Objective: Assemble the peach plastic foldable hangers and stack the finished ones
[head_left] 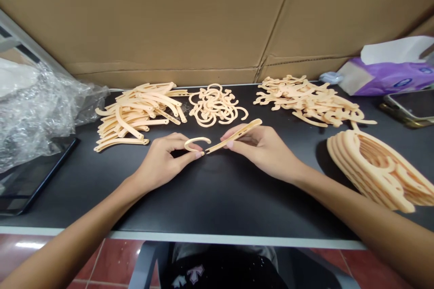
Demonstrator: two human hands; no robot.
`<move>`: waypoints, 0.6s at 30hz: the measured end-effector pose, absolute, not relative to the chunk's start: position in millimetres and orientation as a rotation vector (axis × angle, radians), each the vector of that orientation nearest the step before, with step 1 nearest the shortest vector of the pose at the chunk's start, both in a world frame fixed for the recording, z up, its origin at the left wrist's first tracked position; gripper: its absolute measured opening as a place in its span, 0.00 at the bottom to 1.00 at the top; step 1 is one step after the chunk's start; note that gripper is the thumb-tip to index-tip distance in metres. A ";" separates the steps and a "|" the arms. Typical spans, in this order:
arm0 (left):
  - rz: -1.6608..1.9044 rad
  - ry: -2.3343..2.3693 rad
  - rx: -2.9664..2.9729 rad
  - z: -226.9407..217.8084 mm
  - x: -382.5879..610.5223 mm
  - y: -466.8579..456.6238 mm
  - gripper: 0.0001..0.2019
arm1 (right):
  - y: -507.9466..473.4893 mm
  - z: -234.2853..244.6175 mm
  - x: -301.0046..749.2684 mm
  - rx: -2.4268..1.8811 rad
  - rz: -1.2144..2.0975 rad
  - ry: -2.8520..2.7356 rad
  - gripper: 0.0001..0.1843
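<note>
My left hand (172,156) is closed, pinching a cream plastic hanger hook (197,140) between thumb and fingers, its curve standing upward. In my right hand (259,144) a cream plastic hanger arm (235,135) is gripped, slanting up to the right, with slots along its side. The arm's lower end is beside the foot of the hook; whether they touch I cannot tell. Beyond my hands lie a pile of loose hooks (215,104) and, to the left, a pile of hanger arms (139,110).
Curved cream pieces (305,97) are heaped at back right. Nearer on the right is a stack of cream hanger-shaped pieces (376,167). A purple tissue pack (389,74) and a phone (413,104) sit behind. Clear plastic wrap (50,108) covers part of a dark tablet (40,180).
</note>
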State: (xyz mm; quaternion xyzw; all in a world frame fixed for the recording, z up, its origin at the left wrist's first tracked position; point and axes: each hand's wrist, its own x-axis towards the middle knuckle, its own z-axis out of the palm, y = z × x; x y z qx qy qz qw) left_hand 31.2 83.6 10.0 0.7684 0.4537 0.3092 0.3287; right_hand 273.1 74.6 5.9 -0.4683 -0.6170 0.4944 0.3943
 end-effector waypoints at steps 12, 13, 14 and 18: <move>0.675 1.099 2.050 13.1 34.1 101.1 0.07 | 80.5 2.6 273.3 -1.142 1.303 -1.575 0.06; 0.650 1.051 2.066 14.2 34.4 104.3 0.07 | 81.2 2.7 273.9 -1.139 1.314 -1.572 0.06; 0.626 0.999 2.083 15.1 34.5 107.5 0.07 | 81.8 2.8 274.5 -1.137 1.320 -1.572 0.06; 0.626 0.817 2.178 14.4 31.3 116.8 0.05 | 83.1 3.3 276.9 -1.125 1.343 -1.565 0.06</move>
